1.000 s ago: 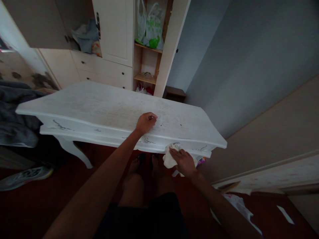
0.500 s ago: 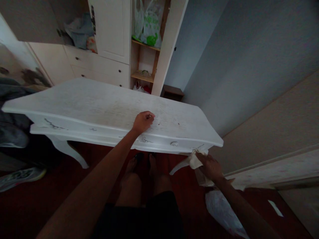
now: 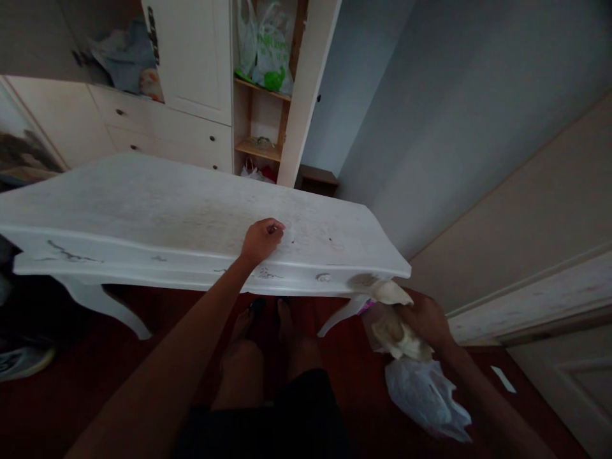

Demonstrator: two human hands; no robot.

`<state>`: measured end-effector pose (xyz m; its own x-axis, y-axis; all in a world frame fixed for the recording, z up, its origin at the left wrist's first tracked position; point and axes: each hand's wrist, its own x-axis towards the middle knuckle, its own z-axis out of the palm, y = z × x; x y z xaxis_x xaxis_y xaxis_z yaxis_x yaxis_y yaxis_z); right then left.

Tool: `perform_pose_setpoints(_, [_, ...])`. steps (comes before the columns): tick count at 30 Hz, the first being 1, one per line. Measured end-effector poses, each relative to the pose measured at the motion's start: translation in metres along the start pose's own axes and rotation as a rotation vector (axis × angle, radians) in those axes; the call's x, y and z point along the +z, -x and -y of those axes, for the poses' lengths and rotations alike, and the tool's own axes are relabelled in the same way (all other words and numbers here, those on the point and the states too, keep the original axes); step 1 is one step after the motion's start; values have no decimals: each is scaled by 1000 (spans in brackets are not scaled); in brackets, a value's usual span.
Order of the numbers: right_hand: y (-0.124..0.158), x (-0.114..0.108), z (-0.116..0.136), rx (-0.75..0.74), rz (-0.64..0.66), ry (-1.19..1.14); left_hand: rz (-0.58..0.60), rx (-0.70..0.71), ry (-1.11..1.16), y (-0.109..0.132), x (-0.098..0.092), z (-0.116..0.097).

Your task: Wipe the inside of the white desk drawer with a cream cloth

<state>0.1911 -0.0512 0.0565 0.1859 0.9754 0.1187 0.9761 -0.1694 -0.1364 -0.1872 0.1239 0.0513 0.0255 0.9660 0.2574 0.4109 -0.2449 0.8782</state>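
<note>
A white table point(image 3: 143, 210) with curved legs stands in front of me, its top scuffed and marked. My left hand point(image 3: 261, 239) rests closed in a loose fist on the front edge of the top. My right hand point(image 3: 425, 322) grips a crumpled white cloth point(image 3: 394, 319) just off the table's right front corner, the cloth's tip touching the corner below the top. A small round knob point(image 3: 324, 277) shows on the front rail between my hands. My bare feet point(image 3: 268, 319) stand under the table.
A white plastic bag point(image 3: 425, 395) lies on the dark red floor below my right hand. A cream wardrobe point(image 3: 191, 64) with open shelves and plastic bags point(image 3: 262, 51) stands behind. A grey wall point(image 3: 454, 127) is to the right. A shoe point(image 3: 19, 360) lies at far left.
My right hand has slid the cloth rightward along the table's front rail, from near the knob to past the right corner. My left hand stayed on the top. The view shifted right.
</note>
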Motion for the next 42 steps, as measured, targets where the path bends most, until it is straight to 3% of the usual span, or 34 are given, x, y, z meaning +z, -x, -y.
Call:
perform_pose_setpoints(3, [-9, -39, 10, -116, -235, -98, -5, -2, -28, 1, -1, -2])
perform_pose_setpoints(6, [-34, -79, 27, -279, -505, -55, -9, -13, -46, 2, -2, -4])
perform_pose_setpoints(8, [-59, -95, 41, -421, -657, -1, -7, -14, -39, 2, -3, -5])
perform_pose_setpoints(9, [-73, -98, 48, -478, -670, 36, -7, -13, -32, 2, -3, -5])
perform_pose_setpoints(11, [-102, -95, 63, -555, -632, 106, -4, -7, -19, 2, -3, -3])
perform_pose_setpoints(14, [-141, -69, 85, -603, -487, 201, -13, 15, -6, 0, -1, 2])
perform_pose_setpoints(17, [-163, -29, 102, -523, -312, 247, -38, 46, -4, -2, 1, 9])
perform_pose_setpoints(21, [-173, 16, 111, -390, -96, 213, -48, 71, 4, -3, 3, 14])
perform_pose_setpoints(26, [-182, 20, 90, -434, 161, 50, -36, 62, 1, -3, 1, 10])
perform_pose_setpoints(29, [-182, 12, 68, -510, 209, -193, -47, 55, 7, -3, -1, 9])
perform_pose_setpoints(31, [-178, 13, 54, -539, 133, -440, -55, 49, 9, -2, -1, 8])
perform_pose_setpoints(33, [-173, 17, 39, -497, -24, -703, -57, 50, 8, -2, 0, 9])
perform_pose_setpoints(36, [-167, 24, 12, -225, -349, -1016, -60, 52, 12, -1, 0, 7])
perform_pose_setpoints(38, [-164, 26, -7, -44, -496, -1119, -48, 23, 54, -2, -2, 3])
perform_pose_setpoints(42, [-162, 29, -34, 86, -517, -1229, 33, -68, 252, -2, -8, -6])
